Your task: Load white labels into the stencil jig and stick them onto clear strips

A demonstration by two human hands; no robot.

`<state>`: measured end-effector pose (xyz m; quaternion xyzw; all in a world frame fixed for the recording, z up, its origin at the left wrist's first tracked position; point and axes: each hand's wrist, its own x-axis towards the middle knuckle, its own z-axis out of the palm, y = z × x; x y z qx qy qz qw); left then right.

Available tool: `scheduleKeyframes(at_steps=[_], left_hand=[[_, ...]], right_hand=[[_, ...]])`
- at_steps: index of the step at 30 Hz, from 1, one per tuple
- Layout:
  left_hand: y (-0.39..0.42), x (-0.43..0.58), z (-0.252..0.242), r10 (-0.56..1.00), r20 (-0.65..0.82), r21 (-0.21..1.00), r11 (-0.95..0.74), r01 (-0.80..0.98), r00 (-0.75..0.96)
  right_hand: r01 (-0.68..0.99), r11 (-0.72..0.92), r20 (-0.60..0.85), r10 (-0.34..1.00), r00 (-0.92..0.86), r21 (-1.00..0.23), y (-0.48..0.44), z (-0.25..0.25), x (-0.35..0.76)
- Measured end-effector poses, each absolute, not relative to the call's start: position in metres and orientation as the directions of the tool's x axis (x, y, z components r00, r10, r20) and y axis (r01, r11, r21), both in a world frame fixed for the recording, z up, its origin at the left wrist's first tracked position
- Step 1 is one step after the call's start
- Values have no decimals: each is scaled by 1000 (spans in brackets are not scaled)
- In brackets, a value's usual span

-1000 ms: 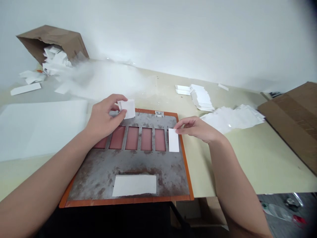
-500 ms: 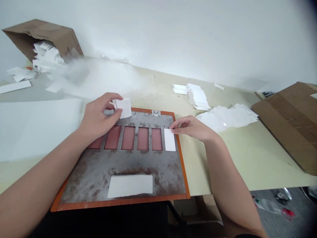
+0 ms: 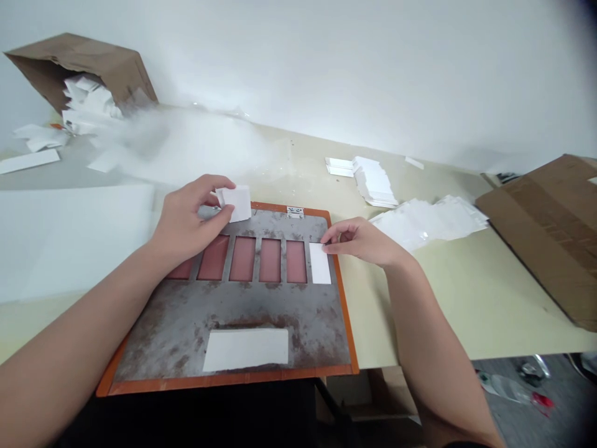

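Observation:
A grey metal plate point(image 3: 224, 305) with an orange border lies in front of me, hinged at its far edge. Along it runs a row of rectangular slots with a reddish base, such as this slot point(image 3: 270, 261). My left hand point(image 3: 191, 218) pinches a small stack of white cards point(image 3: 239, 203) above the plate's far left part. At the right end of the row, a white card point(image 3: 320, 264) covers the slot position. My right hand point(image 3: 359, 241) has thumb and fingertips closed at that card's top edge. A white strip point(image 3: 247, 350) sits near the plate's front edge.
Stacked white cards point(image 3: 374, 182) and plastic-wrapped white pieces point(image 3: 433, 219) lie behind at right, beside a cardboard box point(image 3: 541, 236). At left are an open cardboard box point(image 3: 112, 68) spilling white pieces, clear plastic bags, and a white sheet point(image 3: 69, 242). A bottle point(image 3: 508, 389) lies on the floor.
Almost nothing differs. The cards in my left hand have shifted very slightly to the right; my right hand stays at the top edge of the card on the plate.

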<state>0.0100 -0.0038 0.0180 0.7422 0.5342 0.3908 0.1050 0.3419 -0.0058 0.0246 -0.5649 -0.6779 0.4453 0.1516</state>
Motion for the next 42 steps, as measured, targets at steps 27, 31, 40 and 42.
scheduleKeyframes(at_steps=[27,31,40,42], left_hand=[[-7,12,16,682,529,323,-711,624,504],[-8,11,19,690,508,356,-713,604,515],[-3,13,6,722,549,341,-654,675,422],[-3,13,5,729,543,343,-646,682,417]], right_hand=[[751,659,569,603,-559,39,-30,16,246],[634,753,683,558,-472,-176,-28,12,246],[382,307,278,952,-130,-872,-25,19,282],[307,145,89,978,-190,-941,-20,19,293]])
